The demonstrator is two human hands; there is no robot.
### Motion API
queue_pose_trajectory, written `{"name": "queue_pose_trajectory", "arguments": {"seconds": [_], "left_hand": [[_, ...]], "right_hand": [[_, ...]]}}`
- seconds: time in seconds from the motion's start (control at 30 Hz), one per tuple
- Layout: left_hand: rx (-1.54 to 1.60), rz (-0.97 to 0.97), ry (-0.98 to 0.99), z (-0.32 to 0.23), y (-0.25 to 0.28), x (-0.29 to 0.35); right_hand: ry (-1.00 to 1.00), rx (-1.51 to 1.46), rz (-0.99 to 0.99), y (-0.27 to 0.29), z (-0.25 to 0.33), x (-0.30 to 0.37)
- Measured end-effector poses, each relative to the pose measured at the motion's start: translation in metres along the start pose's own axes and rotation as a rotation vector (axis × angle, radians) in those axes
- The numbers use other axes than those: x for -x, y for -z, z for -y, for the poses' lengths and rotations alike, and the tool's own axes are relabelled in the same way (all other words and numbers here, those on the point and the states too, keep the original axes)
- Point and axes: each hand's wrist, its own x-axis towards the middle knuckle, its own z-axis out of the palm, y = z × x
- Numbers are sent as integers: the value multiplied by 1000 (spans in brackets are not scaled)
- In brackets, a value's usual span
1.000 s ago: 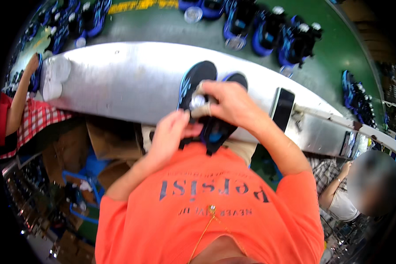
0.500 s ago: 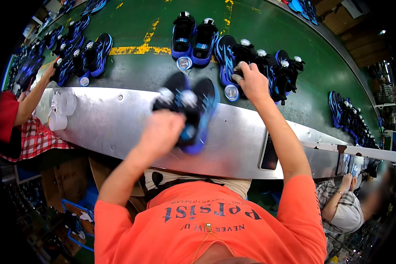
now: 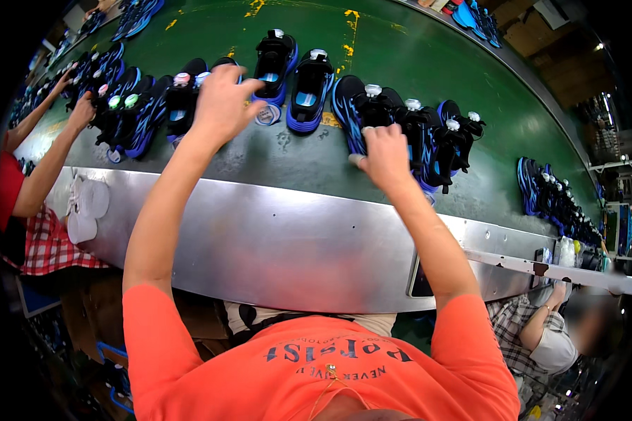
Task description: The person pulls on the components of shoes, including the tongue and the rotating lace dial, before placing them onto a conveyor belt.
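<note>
My left hand (image 3: 225,105) reaches over the green surface with fingers spread, slightly blurred. It holds nothing I can see and partly hides a pair of black and blue sneakers (image 3: 180,105) beside it. Just right of it stand a sneaker (image 3: 273,70) with a round white tag by its heel and a second sneaker (image 3: 309,95). My right hand (image 3: 384,156) is at the near side of a cluster of sneakers (image 3: 345,105), its thumb apart from the fingers and nothing visibly gripped. White round pieces (image 3: 373,90) sit on the sneakers there.
A metal ledge (image 3: 288,245) runs along my side of the green surface (image 3: 218,28). A phone (image 3: 421,281) lies on it under my right forearm, and white tape rolls (image 3: 88,203) stand at left. Co-workers' hands (image 3: 82,111) handle sneakers at far left; another person (image 3: 551,337) sits at right.
The pair of sneakers that was blurred over the ledge by my left hand is no longer there. My left hand has moved up and opened. A pair now stands to its left. My right hand has shifted slightly nearer.
</note>
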Motion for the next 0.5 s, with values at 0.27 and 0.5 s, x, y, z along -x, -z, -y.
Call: {"name": "queue_pose_trajectory", "arguments": {"seconds": [0.27, 0.5], "left_hand": [[-9, 380, 68, -24, -61, -37], [465, 361, 49, -88, -63, 10]], "right_hand": [[-88, -74, -29, 4, -48, -11], [-129, -9, -308, 46, -89, -12]]}}
